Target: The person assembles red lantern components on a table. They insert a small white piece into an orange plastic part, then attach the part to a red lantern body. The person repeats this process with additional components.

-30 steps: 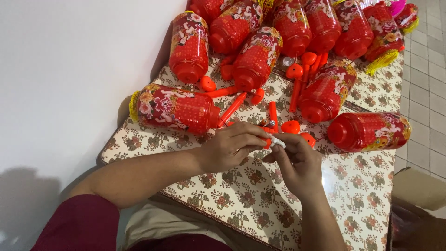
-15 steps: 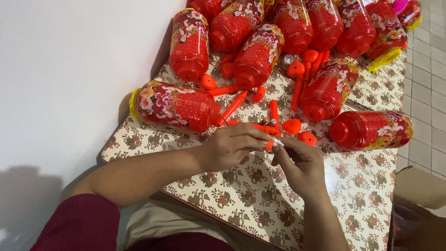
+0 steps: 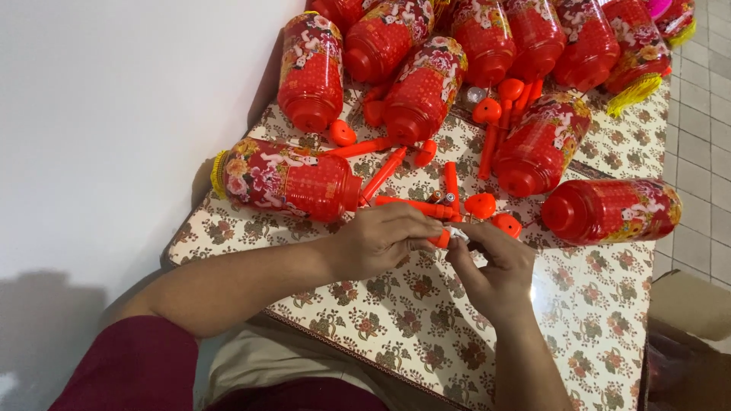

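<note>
Head view looks down on a table (image 3: 396,335) covered with a cloth of brown flower pattern, and nearest to the camera are the two forearms of the person, coming from the lower edge. Both hands meet above the middle of the cloth. The left hand (image 3: 377,243) is curled, its fingers closed around a small orange piece (image 3: 440,239), and the right hand (image 3: 495,266) pinches the other end of the same piece, where a small white part (image 3: 457,233) shows between the fingertips. So the piece sits exactly between the two hands, held a little over the cloth; if it touches the cloth I cannot tell. Just behind the hands lie loose orange sticks (image 3: 415,207) and round orange caps (image 3: 480,205). To the left of the left hand a red flowered lantern (image 3: 285,180) lies on its side, and to the right, well apart from the right hand, lies another lantern (image 3: 613,211). Farther away, many more red lanterns (image 3: 426,87) crowd the far end of the table, beside a white wall (image 3: 114,114).
</note>
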